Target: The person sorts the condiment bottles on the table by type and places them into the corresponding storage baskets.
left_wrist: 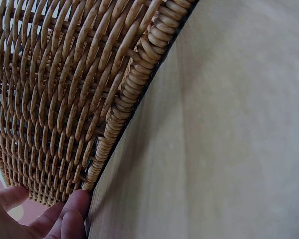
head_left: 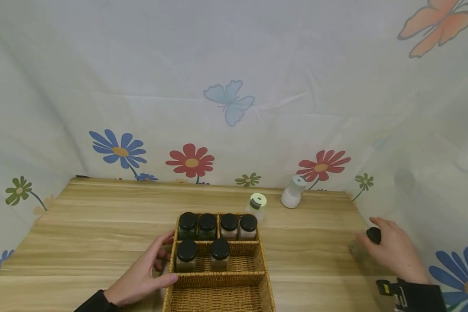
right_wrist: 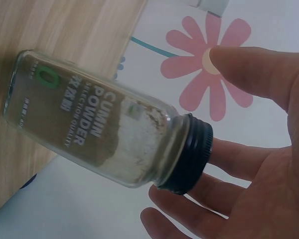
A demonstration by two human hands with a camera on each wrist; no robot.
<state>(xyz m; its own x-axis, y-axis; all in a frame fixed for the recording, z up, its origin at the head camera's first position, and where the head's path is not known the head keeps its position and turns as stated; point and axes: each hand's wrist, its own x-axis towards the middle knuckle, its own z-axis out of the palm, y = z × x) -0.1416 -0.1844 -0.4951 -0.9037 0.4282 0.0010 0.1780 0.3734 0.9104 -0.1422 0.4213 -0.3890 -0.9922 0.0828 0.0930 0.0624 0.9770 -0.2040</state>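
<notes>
Flowery sheet (head_left: 140, 65) in bg, wood-look tabletop (head_left: 121, 208). R hand (head_left: 391, 253) has thumb + fingers wide apart around cumin jar (right_wrist: 89, 114), near tabletop's R edge. L hand (head_left: 142, 277), fingers loosely spread, touches side of wicker basket (head_left: 222, 274) w/ 6 black-capped jars (head_left: 220, 253) inside.

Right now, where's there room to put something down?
There's bare table left of the basket and left hand, and between the basket and the cumin jar. The basket's visible front section looks bare too. Four jars crowd its back.
</notes>
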